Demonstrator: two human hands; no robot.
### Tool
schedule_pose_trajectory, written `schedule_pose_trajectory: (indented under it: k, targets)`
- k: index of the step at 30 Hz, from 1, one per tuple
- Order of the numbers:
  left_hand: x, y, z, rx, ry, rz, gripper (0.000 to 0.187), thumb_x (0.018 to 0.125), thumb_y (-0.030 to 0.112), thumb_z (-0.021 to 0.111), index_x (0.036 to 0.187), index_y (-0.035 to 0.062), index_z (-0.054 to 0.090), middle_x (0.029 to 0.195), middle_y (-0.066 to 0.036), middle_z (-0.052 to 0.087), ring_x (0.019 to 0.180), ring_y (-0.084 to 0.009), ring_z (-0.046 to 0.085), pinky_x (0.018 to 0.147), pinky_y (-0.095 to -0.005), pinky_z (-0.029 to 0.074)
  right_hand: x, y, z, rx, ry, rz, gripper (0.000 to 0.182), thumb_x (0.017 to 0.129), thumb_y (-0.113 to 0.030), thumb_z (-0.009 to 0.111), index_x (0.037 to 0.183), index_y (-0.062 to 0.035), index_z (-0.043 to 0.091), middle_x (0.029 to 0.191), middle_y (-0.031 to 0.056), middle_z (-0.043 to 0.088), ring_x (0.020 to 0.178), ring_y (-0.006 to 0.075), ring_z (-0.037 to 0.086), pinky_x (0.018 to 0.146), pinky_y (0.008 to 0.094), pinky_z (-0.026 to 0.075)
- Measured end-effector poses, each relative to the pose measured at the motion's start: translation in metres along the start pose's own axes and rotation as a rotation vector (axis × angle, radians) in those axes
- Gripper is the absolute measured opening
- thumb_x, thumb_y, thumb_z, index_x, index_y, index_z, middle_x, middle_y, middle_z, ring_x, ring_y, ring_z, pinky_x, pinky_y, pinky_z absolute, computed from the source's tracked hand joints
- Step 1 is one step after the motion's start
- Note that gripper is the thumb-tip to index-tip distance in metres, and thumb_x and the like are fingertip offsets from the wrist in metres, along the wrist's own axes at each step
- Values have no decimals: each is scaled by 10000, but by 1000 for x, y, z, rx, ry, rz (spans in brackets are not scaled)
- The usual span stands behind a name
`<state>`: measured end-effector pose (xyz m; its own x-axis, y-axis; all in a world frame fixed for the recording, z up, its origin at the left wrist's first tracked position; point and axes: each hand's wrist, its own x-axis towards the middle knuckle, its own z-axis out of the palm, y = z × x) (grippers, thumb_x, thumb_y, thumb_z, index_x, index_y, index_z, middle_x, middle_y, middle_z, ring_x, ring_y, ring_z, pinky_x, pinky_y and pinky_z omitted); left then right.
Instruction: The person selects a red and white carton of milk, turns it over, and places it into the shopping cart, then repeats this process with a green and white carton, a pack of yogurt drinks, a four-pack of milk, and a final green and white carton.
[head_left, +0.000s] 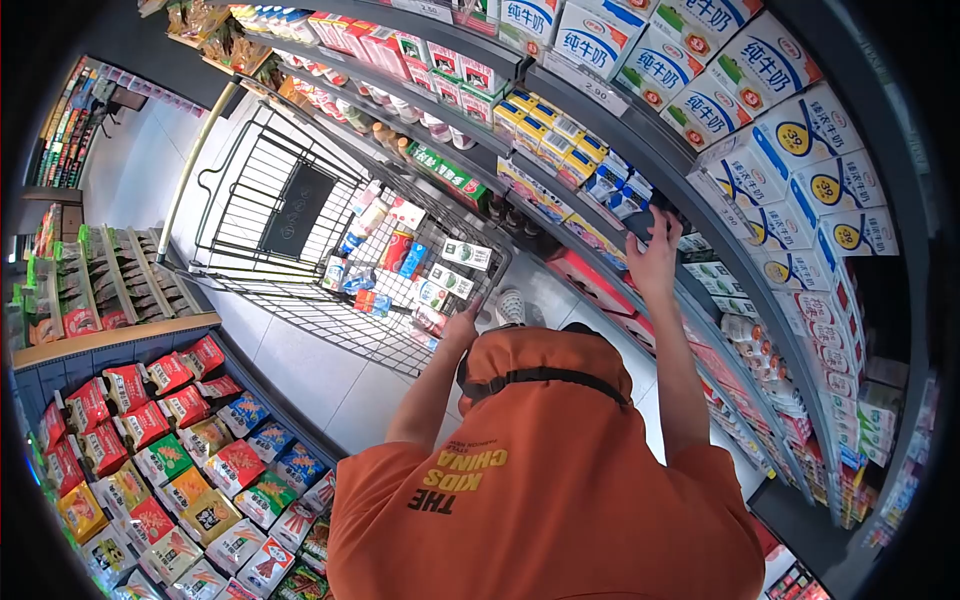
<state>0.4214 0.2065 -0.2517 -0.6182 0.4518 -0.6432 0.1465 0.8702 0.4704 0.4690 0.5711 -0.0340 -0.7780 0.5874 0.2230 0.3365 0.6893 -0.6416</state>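
Reaching into shelving (pixel 648 122), right hand (pixel 655 250): fingers parted, hold unclear; left hand (pixel 462 326) beside cart (pixel 297 208), grip hidden.

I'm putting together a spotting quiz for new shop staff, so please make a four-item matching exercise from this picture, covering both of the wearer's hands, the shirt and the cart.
Column one:
1. left hand
2. right hand
3. shirt
4. cart

Column two:
A. orange
B. at the cart's edge
C. wire-sided
D. near shelved blue-and-white packs

Right pairs: 1-B, 2-D, 3-A, 4-C.
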Motion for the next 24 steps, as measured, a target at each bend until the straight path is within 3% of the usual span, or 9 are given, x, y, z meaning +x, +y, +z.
schedule_pose_trajectory:
  k: [1,4,7,11,12,13,16,19,24]
  targets:
    - [-4,2,-2,34,-10,2,907,687,120,696,1489,280,302,1117,-229,648,1027,-375,637,892,-452,499,-2,-4,-3,45,-29,46,574,812,-53,655,1340,-21,431,1359,284,311,1227,437,440,936,460,478]
    - [0,-1,1,21,-17,16,892,708,125,688,1493,279,292,1108,-230,650,1024,-379,635,888,-463,496,-5,-12,-6,-6,16,1,504,817,-41,640,1292,-17,473,1314,252,383,1178,425,472,931,461,472]
    - [1,-4,0,22,-19,35,881,717,122,683,1494,261,292,1102,-230,652,1026,-386,631,889,-467,495,-3,-27,3,-153,130,-235,402,823,-62,652,1212,-30,556,1246,183,474,1051,329,548,906,410,465]
    - [10,-13,1,15,-73,66,863,732,139,688,1493,236,293,1123,-235,643,1044,-386,622,895,-471,491,31,-70,45,-168,-87,-419,378,832,-106,666,1173,13,555,1159,172,530,1085,350,517,935,441,431]
    - [0,-12,-8,-56,-35,184,803,757,216,709,1471,182,344,1145,-237,636,1062,-379,616,903,-462,490,49,-76,60,-209,-78,-437,396,829,-119,672,1177,23,546,1145,180,533,1098,353,511,943,444,428]
    - [-3,-9,-12,-98,-6,171,774,766,248,709,1455,161,369,1149,-238,634,1065,-379,616,902,-454,492,66,-80,74,-248,-71,-458,417,827,-131,679,1182,34,537,1132,189,535,1112,356,504,951,448,425]
    - [-8,-5,-21,-317,68,62,670,805,371,690,1362,59,485,1124,-247,645,1051,-376,629,889,-415,502,103,-91,106,-481,-173,-327,370,837,-63,608,1186,30,530,1188,179,516,1159,343,492,953,452,428]
    - [-42,15,-44,-354,236,-72,636,811,384,684,1317,36,521,1076,-245,662,1014,-372,644,875,-411,505,113,-97,124,-677,-232,-246,351,834,-53,596,1176,16,559,1221,182,514,1201,325,480,977,443,421]
    - [-66,-6,-25,-568,339,-79,494,853,282,656,1253,6,571,1024,-236,681,956,-340,667,855,-407,508,124,-99,135,-642,-282,-124,311,841,-99,631,1131,9,605,1267,163,502,1247,332,446,998,446,406]
